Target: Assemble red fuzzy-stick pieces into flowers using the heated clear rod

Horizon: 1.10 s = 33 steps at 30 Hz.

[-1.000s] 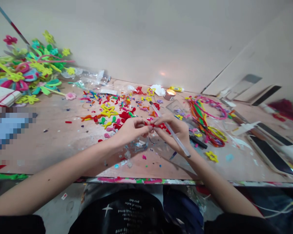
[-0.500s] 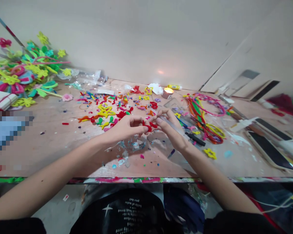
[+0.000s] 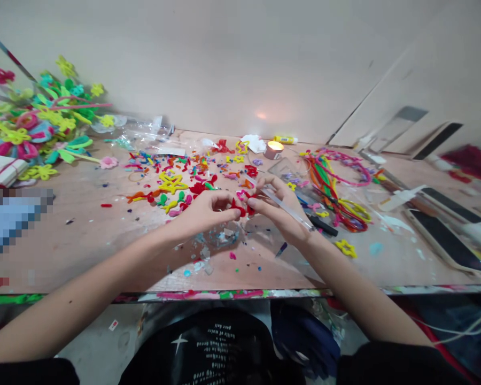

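Observation:
My left hand (image 3: pixel 210 210) pinches a small red fuzzy pipe-cleaner piece (image 3: pixel 237 206) between thumb and fingertips. My right hand (image 3: pixel 279 214) is closed on the other side of the same red piece, and the fingertips of both hands nearly meet. A thin translucent stick (image 3: pixel 285 205) lies slantwise across my right hand, held among its fingers. How the red piece is shaped between the fingers is partly hidden. Just beyond my left hand lie yellow pipe-cleaner stars (image 3: pixel 172 183) and a heap of small coloured pieces.
A lit candle (image 3: pixel 274 152) burns near the wall, beside a yellow glue tube (image 3: pixel 285 140). Bundled pipe cleaners (image 3: pixel 324 182) and a phone (image 3: pixel 444 238) are at the right. Pipe-cleaner flowers (image 3: pixel 44 117) pile up at the left. A black-handled tool (image 3: pixel 323 225) lies by my right wrist.
The red piece is turned a little between my fingertips and shows more. The translucent stick in my right hand now stands out more clearly. The view has shifted slightly.

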Each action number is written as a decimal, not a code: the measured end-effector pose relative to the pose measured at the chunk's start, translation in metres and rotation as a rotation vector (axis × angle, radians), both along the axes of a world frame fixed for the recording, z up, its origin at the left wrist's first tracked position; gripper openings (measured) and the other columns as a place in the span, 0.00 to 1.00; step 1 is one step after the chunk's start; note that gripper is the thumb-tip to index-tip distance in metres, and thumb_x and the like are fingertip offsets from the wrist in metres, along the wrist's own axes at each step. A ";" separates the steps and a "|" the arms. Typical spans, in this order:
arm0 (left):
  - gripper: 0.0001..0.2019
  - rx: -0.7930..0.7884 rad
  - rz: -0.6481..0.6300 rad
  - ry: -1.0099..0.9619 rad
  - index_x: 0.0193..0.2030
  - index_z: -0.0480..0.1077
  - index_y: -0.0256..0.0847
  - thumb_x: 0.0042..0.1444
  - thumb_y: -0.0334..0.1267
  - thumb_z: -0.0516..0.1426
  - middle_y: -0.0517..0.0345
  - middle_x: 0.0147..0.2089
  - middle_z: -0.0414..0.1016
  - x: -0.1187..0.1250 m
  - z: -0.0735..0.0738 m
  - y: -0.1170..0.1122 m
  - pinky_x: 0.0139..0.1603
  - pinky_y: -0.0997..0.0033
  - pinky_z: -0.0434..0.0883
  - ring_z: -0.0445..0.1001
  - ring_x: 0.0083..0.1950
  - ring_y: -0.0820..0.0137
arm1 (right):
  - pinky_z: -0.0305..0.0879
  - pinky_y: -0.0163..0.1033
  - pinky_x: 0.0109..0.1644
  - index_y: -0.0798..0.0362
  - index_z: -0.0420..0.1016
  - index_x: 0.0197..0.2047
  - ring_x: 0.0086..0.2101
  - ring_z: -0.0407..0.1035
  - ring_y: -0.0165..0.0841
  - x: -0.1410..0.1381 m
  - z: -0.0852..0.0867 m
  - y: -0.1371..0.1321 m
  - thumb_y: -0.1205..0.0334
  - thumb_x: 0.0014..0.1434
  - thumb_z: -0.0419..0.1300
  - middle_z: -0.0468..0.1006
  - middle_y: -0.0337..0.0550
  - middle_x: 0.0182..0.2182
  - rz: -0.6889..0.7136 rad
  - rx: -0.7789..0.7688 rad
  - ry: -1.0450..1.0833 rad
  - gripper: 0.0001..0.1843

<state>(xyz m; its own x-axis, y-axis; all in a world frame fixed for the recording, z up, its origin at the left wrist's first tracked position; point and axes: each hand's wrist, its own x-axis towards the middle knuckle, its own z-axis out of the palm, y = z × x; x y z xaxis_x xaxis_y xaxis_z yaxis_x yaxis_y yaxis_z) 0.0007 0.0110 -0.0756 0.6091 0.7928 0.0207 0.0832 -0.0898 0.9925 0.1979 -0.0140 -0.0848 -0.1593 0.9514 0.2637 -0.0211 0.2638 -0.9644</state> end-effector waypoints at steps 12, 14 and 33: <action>0.04 0.074 -0.017 0.046 0.33 0.73 0.36 0.53 0.34 0.60 0.61 0.33 0.74 -0.001 -0.002 0.000 0.34 0.76 0.66 0.71 0.33 0.75 | 0.67 0.34 0.30 0.50 0.67 0.37 0.30 0.69 0.29 0.003 0.010 -0.001 0.53 0.54 0.71 0.71 0.35 0.30 0.007 0.003 -0.124 0.17; 0.03 0.101 -0.038 0.052 0.33 0.73 0.36 0.53 0.34 0.60 0.60 0.33 0.74 -0.001 -0.001 0.000 0.34 0.76 0.66 0.71 0.32 0.76 | 0.68 0.35 0.31 0.50 0.67 0.37 0.30 0.69 0.29 0.003 0.010 -0.001 0.53 0.54 0.70 0.71 0.35 0.30 0.012 0.014 -0.133 0.17; 0.06 0.037 -0.045 0.088 0.32 0.70 0.35 0.54 0.36 0.59 0.63 0.24 0.72 -0.001 0.000 -0.002 0.27 0.79 0.65 0.69 0.25 0.77 | 0.72 0.34 0.27 0.52 0.66 0.37 0.28 0.70 0.28 0.001 0.015 -0.005 0.50 0.51 0.72 0.71 0.36 0.28 0.031 -0.026 -0.133 0.22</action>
<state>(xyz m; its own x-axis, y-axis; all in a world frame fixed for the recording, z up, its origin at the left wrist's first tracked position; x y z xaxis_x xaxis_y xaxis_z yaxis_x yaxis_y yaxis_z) -0.0006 0.0094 -0.0753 0.6446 0.7645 -0.0057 0.1650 -0.1319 0.9774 0.1987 -0.0191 -0.0697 -0.2204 0.9517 0.2137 0.0995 0.2399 -0.9657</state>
